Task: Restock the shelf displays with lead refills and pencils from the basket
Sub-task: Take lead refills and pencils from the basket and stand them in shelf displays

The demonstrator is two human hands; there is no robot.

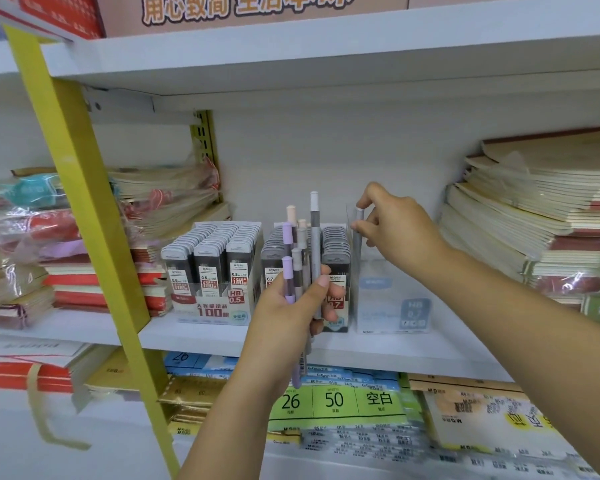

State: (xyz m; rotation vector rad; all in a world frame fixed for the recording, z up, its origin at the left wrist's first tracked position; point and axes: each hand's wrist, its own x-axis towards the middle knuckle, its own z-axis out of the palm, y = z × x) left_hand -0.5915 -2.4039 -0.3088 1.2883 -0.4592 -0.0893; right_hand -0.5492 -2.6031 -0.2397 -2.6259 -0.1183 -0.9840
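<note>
My left hand point(293, 306) grips a bundle of several pencils point(300, 251), purple, grey and peach capped, upright in front of the shelf. My right hand point(392, 226) pinches the top of a single grey pencil point(357, 237) that stands upright in a clear display box point(392, 303) marked HB 0.7. Left of that box stand two display boxes packed with lead refill cases: the 0.5 box point(210, 271) and the 0.7 box point(336, 258), the latter partly hidden behind my left hand. The basket is out of view.
The white shelf point(201, 332) carries stacks of notebooks at left point(66, 258) and at right point(534, 209). A yellow ladder rail point(84, 188) slants across the left. Paper packs point(340, 400) lie on the shelf below. Another shelf board point(291, 64) runs overhead.
</note>
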